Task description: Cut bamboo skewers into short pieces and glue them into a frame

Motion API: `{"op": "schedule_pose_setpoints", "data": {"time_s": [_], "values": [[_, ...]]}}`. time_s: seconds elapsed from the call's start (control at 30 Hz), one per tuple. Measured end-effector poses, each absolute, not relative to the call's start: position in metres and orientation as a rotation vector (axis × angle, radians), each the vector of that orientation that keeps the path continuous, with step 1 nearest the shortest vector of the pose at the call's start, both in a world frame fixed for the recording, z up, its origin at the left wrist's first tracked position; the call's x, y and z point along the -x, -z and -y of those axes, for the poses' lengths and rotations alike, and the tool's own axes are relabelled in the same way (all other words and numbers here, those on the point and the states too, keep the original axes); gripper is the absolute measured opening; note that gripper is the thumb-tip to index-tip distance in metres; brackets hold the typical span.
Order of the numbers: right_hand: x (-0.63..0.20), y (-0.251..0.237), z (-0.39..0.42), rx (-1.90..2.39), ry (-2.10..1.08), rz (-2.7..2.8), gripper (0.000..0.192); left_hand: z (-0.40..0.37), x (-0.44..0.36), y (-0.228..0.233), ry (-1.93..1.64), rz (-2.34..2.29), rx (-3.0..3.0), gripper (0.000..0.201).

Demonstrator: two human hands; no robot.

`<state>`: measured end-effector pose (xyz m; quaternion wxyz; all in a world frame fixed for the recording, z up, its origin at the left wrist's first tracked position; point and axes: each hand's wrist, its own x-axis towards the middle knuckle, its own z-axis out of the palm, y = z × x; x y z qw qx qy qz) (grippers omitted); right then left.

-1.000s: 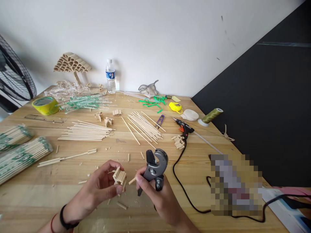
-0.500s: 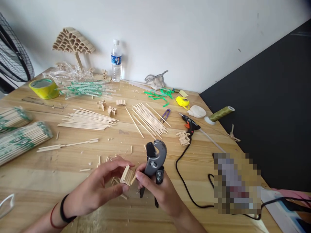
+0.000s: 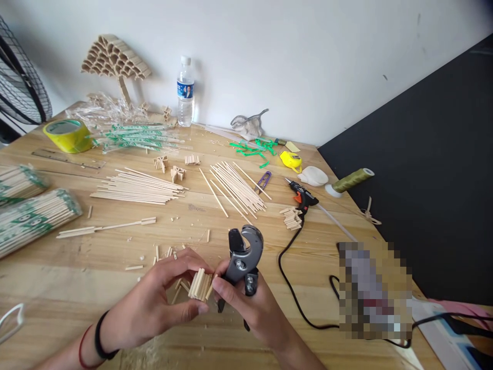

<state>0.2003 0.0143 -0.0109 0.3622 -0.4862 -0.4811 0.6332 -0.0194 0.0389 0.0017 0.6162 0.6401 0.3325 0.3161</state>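
Between the thumb and fingers of my left hand is a small bundle of short wooden sticks, its cut ends showing. My right hand grips a pipe cutter with a hooked grey jaw pointing up and dark handles. The thumb and forefinger of that same hand also pinch a short stick piece against the bundle's right side. Loose cut pieces lie on the table below and behind my left hand.
Long sticks lie beyond my hands, with purple snips beside them. A glue gun with a black cable rests to the right. Packaged sticks are at left. At the back stand a stick-built tree and a water bottle.
The bundle has turned slightly in my left hand, and its left thumb has shifted lower, away from the bundle's underside. The right hand and cutter have moved slightly left.
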Motion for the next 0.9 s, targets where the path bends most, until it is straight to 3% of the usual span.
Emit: {"op": "schedule_pose_setpoints", "data": {"time_s": [0.4,0.67,0.9], "values": [[-0.197,0.005,-0.014,1.255,-1.655,1.251,0.038,-0.036,0.023,-0.002,-0.688,-0.776,-1.557,0.026],[-0.197,-0.002,-0.018,1.267,-1.653,1.284,0.039,-0.035,0.019,0.001,-0.737,-0.799,-1.487,0.033],[-0.199,-0.004,-0.017,1.305,-1.596,1.371,0.038,-0.038,0.019,0.0,-0.743,-0.839,-1.569,0.024]]}}
